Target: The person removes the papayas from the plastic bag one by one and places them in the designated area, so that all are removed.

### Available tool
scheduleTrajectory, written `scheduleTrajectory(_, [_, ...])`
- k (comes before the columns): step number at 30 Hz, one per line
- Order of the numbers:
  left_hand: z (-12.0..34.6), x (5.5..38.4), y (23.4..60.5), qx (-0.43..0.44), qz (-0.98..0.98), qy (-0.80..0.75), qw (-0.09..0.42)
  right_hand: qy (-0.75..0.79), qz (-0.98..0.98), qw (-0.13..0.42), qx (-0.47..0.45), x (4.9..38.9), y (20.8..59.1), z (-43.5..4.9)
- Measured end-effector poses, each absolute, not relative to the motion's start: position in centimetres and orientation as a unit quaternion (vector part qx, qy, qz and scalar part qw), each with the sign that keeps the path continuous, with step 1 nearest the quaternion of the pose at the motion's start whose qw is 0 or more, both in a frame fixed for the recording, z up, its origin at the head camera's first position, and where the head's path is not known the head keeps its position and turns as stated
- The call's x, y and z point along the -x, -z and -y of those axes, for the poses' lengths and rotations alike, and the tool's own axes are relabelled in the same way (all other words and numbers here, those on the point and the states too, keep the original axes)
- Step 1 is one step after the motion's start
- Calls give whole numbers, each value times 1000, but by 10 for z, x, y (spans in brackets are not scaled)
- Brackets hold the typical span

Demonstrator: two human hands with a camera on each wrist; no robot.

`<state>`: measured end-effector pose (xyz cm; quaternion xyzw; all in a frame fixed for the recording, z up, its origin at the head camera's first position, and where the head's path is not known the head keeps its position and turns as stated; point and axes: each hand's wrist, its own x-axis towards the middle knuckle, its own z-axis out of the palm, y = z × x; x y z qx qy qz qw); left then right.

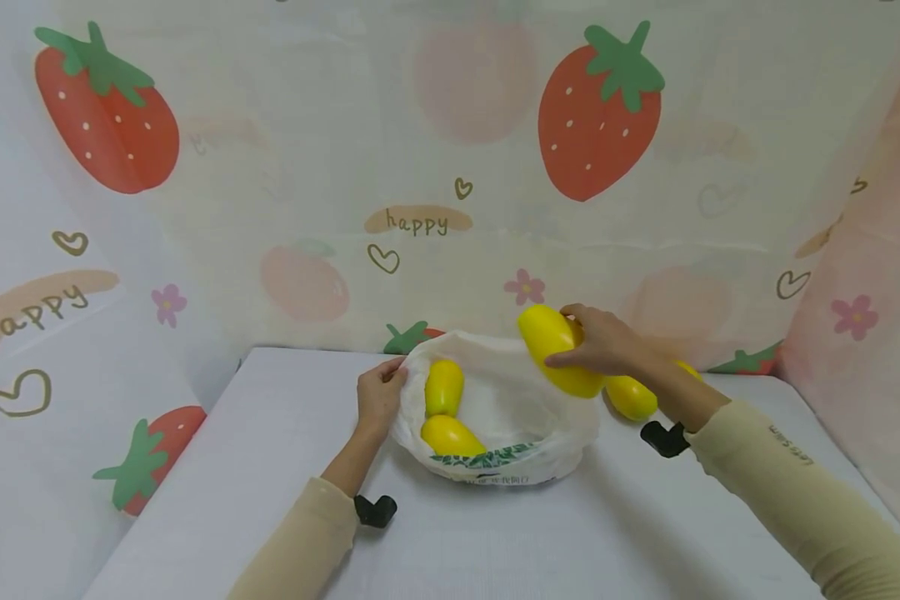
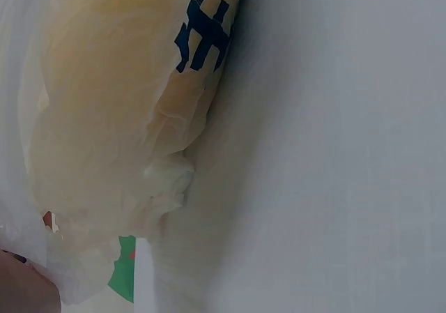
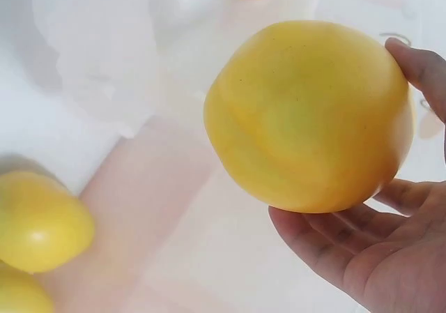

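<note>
A beige right sleeve (image 1: 802, 492) with small dark lettering comes in closest at the lower right, and a matching left sleeve (image 1: 300, 533) rises from the bottom edge. A black fitting (image 1: 663, 439) sits at the right wrist and a similar black clip (image 1: 376, 511) at the left.

The right hand (image 1: 611, 340) grips a yellow mango (image 1: 551, 337), raised by the right side of the rim of a white plastic bag (image 1: 570, 458). The head view shows this fruit lengthwise and tilted; the right wrist view shows it almost end-on, with a faint greenish patch, the thumb at its upper right and the fingers spread beneath.

The left hand (image 1: 378, 396) pinches the bag's left rim, holding the mouth wide. Inside, an upright-looking mango (image 1: 445, 387) touches a second mango (image 1: 452, 436) lying slantwise below it. Only the head view shows this pair together.

On the white table (image 1: 495, 542), right of the bag, lies another mango (image 1: 632, 398); a further mango (image 1: 688, 368) barely shows past the forearm, though the right wrist view reveals more of both.

The left wrist view gives the bag's outside: bold dark blue print (image 2: 203, 35) and a yellowish tint through the film.
</note>
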<state>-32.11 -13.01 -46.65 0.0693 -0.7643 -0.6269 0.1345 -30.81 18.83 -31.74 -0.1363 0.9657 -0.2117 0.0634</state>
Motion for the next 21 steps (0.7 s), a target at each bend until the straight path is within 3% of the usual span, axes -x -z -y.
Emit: scheduleTrajectory(21, [133, 319, 466, -67, 767, 626, 126, 200, -972, 44, 119, 309, 294, -227])
